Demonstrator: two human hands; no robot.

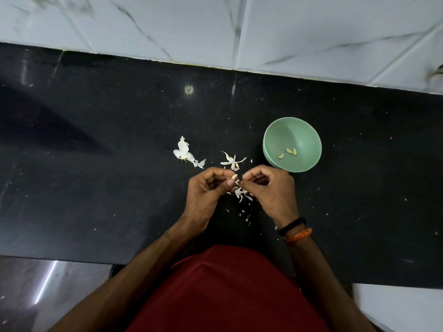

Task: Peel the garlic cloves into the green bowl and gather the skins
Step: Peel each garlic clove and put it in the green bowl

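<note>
Two hands are working mid-frame over the glossy black stone counter (96,164) (white marble-veined tiles (167,25) behind): left hand (206,190) pinching a pale garlic clove (234,176), right hand (268,188) pinching its papery white skin (238,182).

The worktop (96,140) is glossy black, flecked with tiny white bits. Behind it, the wall tiles (311,32) are white with grey veining. Just right of the fingers (230,182) stands a pale green bowl (275,137) holding cream cloves (290,151); white papery skins (184,152) lie beyond. The shirt (227,295) is dark red; the wrist bands (296,230) are black and orange.
</note>
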